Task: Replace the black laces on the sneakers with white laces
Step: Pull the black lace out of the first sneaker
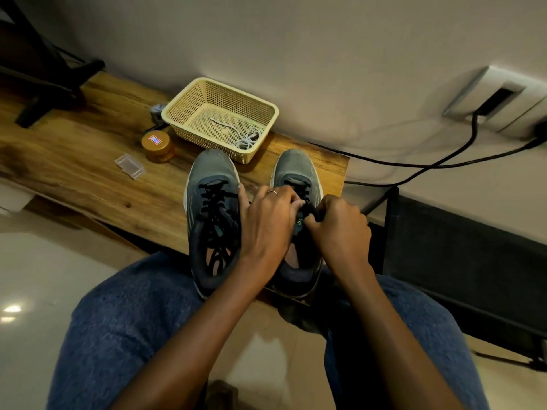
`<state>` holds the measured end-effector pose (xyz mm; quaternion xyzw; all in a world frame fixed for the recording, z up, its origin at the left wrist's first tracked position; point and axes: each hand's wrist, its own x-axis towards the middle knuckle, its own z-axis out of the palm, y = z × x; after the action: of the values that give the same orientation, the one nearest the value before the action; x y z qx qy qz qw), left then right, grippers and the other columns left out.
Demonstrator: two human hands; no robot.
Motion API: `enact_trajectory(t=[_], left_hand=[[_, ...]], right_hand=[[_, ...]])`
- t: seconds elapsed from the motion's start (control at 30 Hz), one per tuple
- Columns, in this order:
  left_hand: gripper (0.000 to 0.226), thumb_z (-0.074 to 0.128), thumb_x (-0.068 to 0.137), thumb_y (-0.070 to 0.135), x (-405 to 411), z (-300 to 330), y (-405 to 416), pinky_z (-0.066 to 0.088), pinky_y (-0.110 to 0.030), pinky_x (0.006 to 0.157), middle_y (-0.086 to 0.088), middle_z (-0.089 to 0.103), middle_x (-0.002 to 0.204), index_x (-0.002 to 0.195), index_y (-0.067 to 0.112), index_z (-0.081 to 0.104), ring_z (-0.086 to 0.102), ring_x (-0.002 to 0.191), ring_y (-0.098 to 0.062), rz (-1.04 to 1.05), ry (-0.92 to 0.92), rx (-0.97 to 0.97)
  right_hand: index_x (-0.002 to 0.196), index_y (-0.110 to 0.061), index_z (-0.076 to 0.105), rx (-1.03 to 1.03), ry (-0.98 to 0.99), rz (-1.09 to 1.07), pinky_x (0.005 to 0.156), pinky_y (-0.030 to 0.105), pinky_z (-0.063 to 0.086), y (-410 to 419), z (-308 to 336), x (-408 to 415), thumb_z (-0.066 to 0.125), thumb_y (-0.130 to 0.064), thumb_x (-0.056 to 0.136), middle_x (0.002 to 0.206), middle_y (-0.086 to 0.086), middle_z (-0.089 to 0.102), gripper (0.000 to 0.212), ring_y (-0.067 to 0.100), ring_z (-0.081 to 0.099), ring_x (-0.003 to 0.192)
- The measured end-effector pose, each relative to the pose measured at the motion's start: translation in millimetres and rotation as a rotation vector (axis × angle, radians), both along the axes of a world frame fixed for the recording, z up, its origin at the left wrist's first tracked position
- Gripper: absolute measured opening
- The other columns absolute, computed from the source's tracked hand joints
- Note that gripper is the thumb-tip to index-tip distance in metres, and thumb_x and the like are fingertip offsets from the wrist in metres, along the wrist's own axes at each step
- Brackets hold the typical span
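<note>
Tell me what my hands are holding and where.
Both the left hand and right hand pinch the black lace over the right sneaker's tongue.

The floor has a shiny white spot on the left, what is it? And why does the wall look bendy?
Head view: the spot on the floor is glare, light bouncing off glossy tile; the wide-angle lens curves the wall and tilts the wooden table; the room is dim, so both hands on the right sneaker look slightly soft.

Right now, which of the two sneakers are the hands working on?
The right sneaker, nearest the table's end: both the left hand and right hand pinch its black lace. The left sneaker sits untouched, fully laced.
</note>
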<state>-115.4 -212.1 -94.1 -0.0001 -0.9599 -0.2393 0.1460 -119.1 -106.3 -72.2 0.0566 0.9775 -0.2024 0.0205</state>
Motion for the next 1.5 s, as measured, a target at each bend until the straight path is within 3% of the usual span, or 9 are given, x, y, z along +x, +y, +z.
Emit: enact_trajectory(t=[0.2,0.47,0.6,0.67,0.77,0.97,1.23,1.37,1.5], left_hand=[[0.018,0.051,0.095,0.029,-8.8,17.7,-20.9,0.033,-0.053,0.109,-0.004,0.067,0.080,0.098,0.013,0.060,0.064,0.084,-0.025,0.161,0.084,0.256],[0.017,0.057,0.093,0.033,-7.5,16.2,-32.6,0.022,-0.048,0.114,0.000,0.069,0.102,0.106,0.024,0.062,0.055,0.110,-0.022,0.137,-0.055,0.102],[0.017,0.057,0.091,0.030,-6.0,17.6,-30.7,0.046,-0.039,0.085,-0.001,0.066,0.102,0.105,0.021,0.063,0.056,0.100,-0.021,0.080,-0.060,0.153],[0.018,0.057,0.091,0.032,-4.1,18.7,-30.5,0.049,-0.034,0.072,0.001,0.066,0.100,0.104,0.022,0.063,0.060,0.093,-0.019,0.048,-0.124,0.185],[0.022,0.059,0.088,0.037,0.5,18.3,-28.3,0.046,-0.028,0.066,0.006,0.065,0.097,0.107,0.025,0.062,0.061,0.089,-0.014,-0.011,-0.259,0.196],[0.038,0.063,0.086,0.037,7.5,16.2,-18.7,0.050,-0.034,0.076,-0.002,0.064,0.113,0.120,0.024,0.055,0.061,0.103,-0.023,-0.060,-0.332,0.147],[0.032,0.055,0.094,0.026,9.7,18.5,-14.0,0.048,-0.034,0.078,-0.007,0.065,0.112,0.125,0.020,0.057,0.060,0.104,-0.027,0.000,-0.299,0.165],[0.032,0.053,0.095,0.022,8.2,18.5,-12.2,0.045,-0.033,0.074,-0.009,0.065,0.112,0.126,0.020,0.057,0.061,0.103,-0.028,0.020,-0.308,0.189],[0.032,0.052,0.096,0.019,7.9,19.3,-9.0,0.039,-0.028,0.071,-0.010,0.065,0.114,0.128,0.018,0.056,0.060,0.104,-0.028,0.026,-0.290,0.222]], right_hand=[[0.089,-0.008,0.058,0.016,-0.024,-0.004,0.062,0.033,0.040,2.5,2.2,0.6,0.059,-0.026,0.088,0.080,0.004,0.052,0.018,0.032,0.059,0.081],[0.112,-0.016,0.050,-0.019,0.052,0.021,0.066,0.033,0.040,-1.1,-1.1,0.5,0.062,-0.024,0.087,0.110,0.006,0.058,0.029,0.030,0.060,0.093],[0.113,-0.016,0.054,-0.012,0.126,0.137,0.071,0.034,0.043,-4.1,-6.7,-3.3,0.061,-0.019,0.087,0.115,0.005,0.052,0.027,0.025,0.054,0.101],[0.115,-0.015,0.058,0.044,0.131,0.194,0.079,0.036,0.044,-5.1,-9.5,-5.9,0.062,-0.019,0.087,0.117,0.006,0.051,0.028,0.025,0.049,0.108],[0.118,-0.017,0.060,0.118,0.108,0.220,0.088,0.039,0.040,-6.3,-12.4,-8.6,0.062,-0.023,0.089,0.124,0.007,0.049,0.030,0.026,0.043,0.114],[0.108,-0.010,0.063,0.105,0.159,0.210,0.079,0.039,0.040,-8.5,-18.0,-11.4,0.064,-0.020,0.087,0.115,0.010,0.054,0.023,0.029,0.047,0.107],[0.095,-0.008,0.064,0.085,0.236,0.234,0.063,0.036,0.041,-10.1,-18.9,-12.6,0.061,-0.015,0.086,0.103,0.010,0.057,0.011,0.030,0.052,0.096],[0.088,-0.012,0.061,-0.055,0.235,0.156,0.064,0.036,0.046,-9.3,-21.7,-13.1,0.064,-0.016,0.086,0.101,0.004,0.056,0.006,0.025,0.054,0.093],[0.075,-0.017,0.056,-0.364,0.202,-0.113,0.072,0.038,0.051,-9.7,-20.2,-13.6,0.069,-0.016,0.085,0.096,-0.003,0.058,0.016,0.016,0.058,0.088]])
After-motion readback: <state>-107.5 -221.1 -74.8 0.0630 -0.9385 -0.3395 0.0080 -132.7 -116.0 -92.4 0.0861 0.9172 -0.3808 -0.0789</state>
